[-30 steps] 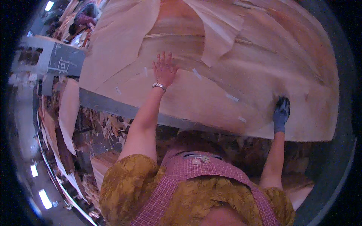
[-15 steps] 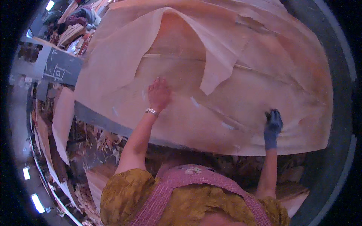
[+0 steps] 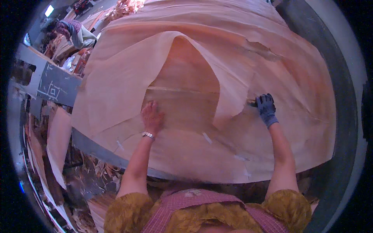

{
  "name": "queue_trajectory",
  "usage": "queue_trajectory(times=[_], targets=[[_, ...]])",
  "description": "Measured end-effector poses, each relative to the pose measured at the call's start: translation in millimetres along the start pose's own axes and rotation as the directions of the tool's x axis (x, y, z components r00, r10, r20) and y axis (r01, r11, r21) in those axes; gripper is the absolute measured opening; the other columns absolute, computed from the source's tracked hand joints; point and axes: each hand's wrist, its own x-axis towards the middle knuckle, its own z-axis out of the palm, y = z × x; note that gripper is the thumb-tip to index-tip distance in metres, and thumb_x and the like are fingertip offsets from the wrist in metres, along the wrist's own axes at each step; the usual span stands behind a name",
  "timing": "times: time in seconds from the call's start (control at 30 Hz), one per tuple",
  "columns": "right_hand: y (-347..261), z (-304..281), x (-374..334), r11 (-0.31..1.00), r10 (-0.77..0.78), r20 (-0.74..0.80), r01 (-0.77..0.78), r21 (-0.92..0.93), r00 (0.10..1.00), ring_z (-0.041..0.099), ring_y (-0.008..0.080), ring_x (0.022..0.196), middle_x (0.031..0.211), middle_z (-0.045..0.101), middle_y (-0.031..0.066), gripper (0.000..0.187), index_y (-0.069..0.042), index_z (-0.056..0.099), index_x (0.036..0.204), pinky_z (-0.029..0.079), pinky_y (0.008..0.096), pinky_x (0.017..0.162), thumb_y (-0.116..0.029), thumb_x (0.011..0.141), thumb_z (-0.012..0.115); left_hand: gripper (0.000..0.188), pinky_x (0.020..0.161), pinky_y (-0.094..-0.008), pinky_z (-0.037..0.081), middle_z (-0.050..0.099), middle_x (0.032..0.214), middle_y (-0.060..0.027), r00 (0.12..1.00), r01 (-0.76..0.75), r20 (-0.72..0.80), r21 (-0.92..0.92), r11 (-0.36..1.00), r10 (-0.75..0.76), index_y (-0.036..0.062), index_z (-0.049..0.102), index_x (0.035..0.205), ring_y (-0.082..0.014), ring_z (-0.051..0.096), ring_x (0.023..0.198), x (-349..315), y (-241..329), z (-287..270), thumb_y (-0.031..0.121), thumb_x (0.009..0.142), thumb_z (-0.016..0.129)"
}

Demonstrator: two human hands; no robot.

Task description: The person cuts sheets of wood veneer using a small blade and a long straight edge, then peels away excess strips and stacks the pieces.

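the left hand (image 3: 152, 119) is laid flat left of the flap (image 3: 231, 97); the right hand (image 3: 266, 108) is placed right of it, grip unclear.

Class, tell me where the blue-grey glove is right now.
In the head view, the blue-grey glove is right of centre, worn on the person's right hand, at the tan sheet, just right of the raised flap.

— There it was: the bare left hand (image 3: 153, 117) lay at the left edge of the opening (image 3: 184, 77) in the tan sheet (image 3: 116, 66)!
— And the gloved right hand (image 3: 266, 108)?
— It sat just right of the raised flap (image 3: 231, 91), above pale tape strips (image 3: 207, 138)!
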Motion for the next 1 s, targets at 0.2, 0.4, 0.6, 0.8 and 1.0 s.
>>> queue_trajectory(times=[0.2,0.4,0.6,0.8,1.0], targets=[[-22.0,-39.9,-28.2,0.93,0.126,0.08,-0.145,0.337,0.989,0.057,0.0362,0.106,0.109,0.062,0.0151,0.029,-0.005,0.06,0.101,0.045,0.0515,0.089,-0.03,0.087,0.064,0.075,0.116,-0.052,0.014,0.038,0.149,-0.0185,0.996,-0.058,-0.056,0.076,0.995,0.063,0.0062,0.041,0.144,-0.0359,0.029,0.14,22.8,1.9,1.5,0.05,0.085,0.057],[-66.5,-16.3,-108.5,0.923,0.288,0.082,-0.299,0.243,0.954,0.045,0.0375,0.129,0.141,0.048,0.0157,0.031,-0.004,0.058,0.111,0.037,0.0513,0.104,-0.024,0.088,0.062,0.081,0.118,-0.0514,0.011,0.034,0.151,-0.019,0.999,0.028,-0.025,0.107,0.994,-0.026,0.0051,0.039,0.144,-0.0336,0.022,0.144,27.8,13.9,2.8,0.057,0.085,0.054],[-104.2,-40.7,-131.1,0.908,0.276,0.155,-0.31,0.282,0.949,0.047,0.0408,0.126,0.139,0.049,0.0212,0.033,-0.002,0.055,0.119,0.038,0.0504,0.105,-0.018,0.091,0.055,0.082,0.118,-0.0513,0.008,0.031,0.152,-0.0191,0.989,0.099,0.089,0.154,0.983,-0.114,0.0039,0.039,0.144,-0.0324,0.017,0.146,-15.8,-6.1,4.7,0.059,0.085,0.053],[-116.4,-70.2,-186.5,0.914,0.239,0.128,-0.268,0.303,0.962,0.049,0.0406,0.126,0.137,0.051,0.0216,0.029,-0.002,0.055,0.118,0.039,0.0526,0.104,-0.014,0.091,0.055,0.078,0.118,-0.0521,0.01,0.032,0.152,-0.0194,1.0,0.027,0.006,0.134,0.991,-0.028,0.0042,0.043,0.141,-0.0339,0.02,0.144,-88.8,-8.0,-8.6,0.054,0.083,0.06],[-10.5,-48.3,-186.6,0.921,0.298,0.081,-0.309,0.237,0.951,0.043,0.0404,0.131,0.141,0.047,0.0215,0.031,-0.007,0.058,0.115,0.033,0.0553,0.108,-0.026,0.091,0.057,0.081,0.117,-0.0539,0.011,0.029,0.152,-0.0205,0.997,0.06,-0.051,0.108,0.992,-0.054,0.0028,0.037,0.144,-0.0345,0.023,0.143,-88.0,26.1,-4.8,0.05,0.083,0.062]])
